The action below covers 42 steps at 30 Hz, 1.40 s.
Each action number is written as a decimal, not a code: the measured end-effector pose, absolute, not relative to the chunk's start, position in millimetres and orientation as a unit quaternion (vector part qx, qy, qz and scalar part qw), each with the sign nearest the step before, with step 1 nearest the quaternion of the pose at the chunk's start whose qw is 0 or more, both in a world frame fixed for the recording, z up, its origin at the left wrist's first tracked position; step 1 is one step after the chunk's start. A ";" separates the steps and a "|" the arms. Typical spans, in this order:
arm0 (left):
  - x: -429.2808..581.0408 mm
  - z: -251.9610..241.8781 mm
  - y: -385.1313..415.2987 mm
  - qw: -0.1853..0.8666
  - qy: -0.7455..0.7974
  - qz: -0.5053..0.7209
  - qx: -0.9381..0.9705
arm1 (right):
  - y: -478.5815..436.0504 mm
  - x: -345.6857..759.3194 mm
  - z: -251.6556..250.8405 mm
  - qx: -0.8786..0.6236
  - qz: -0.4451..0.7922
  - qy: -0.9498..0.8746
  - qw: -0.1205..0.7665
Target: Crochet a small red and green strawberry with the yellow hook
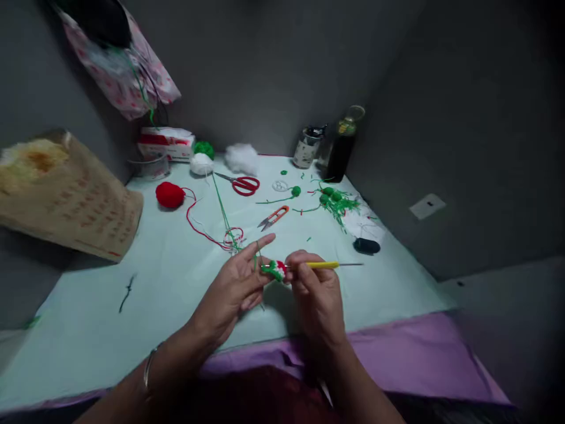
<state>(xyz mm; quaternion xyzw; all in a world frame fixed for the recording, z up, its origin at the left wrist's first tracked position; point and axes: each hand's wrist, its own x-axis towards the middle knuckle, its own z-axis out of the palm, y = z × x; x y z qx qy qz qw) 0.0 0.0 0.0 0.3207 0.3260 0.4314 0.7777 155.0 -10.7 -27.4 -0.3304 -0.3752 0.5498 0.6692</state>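
Pale mint cloth [132,306] covers the table [397,282], set in a corner of grey walls [265,76]; a purple cloth [397,347] lies along your near edge. Your left hand [233,288] has its fingers fanned, thumb pinching the crochet piece [277,270] just above the cloth, near the front middle; your right hand [315,294] pinches the yellow hook [324,265], its tip at the piece. Farther back lie a red ball [170,194], scissors [242,184] and snips [273,218]; a bottle [342,147] stands by the wall; a paper bag [66,194] leans at the left.
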 end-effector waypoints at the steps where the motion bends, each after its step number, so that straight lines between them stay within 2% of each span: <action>1: 0.1 0.5 0.6 0.781 0.329 0.429 0.313 | -10.7 157.3 -26.4 -0.333 0.543 -0.374 0.675; 12: 0.4 -1.6 0.0 0.795 0.325 0.403 0.315 | -13.2 175.5 -17.7 -0.369 0.535 -0.370 0.664; 21: -1.1 3.4 -0.6 0.684 0.390 0.394 0.474 | -16.1 176.5 -13.0 -0.358 0.486 -0.427 0.674; 28: -8.4 -1.2 1.1 0.741 0.351 0.396 0.413 | -12.9 188.5 -5.5 -0.354 0.507 -0.384 0.686; 33: -2.3 -0.1 1.9 0.754 0.348 0.411 0.375 | -16.2 185.2 -10.6 -0.335 0.575 -0.394 0.634; 35: 3.5 -0.1 0.3 0.760 0.336 0.410 0.375 | -18.8 179.0 -12.8 -0.330 0.550 -0.458 0.616; 38: 10.3 -1.7 -2.8 0.763 0.320 0.415 0.378 | -19.4 171.6 -12.8 -0.357 0.442 -0.545 0.616; 42: 6.3 0.1 -3.0 0.734 0.344 0.426 0.403 | -14.4 172.4 -8.9 -0.388 0.395 -0.545 0.629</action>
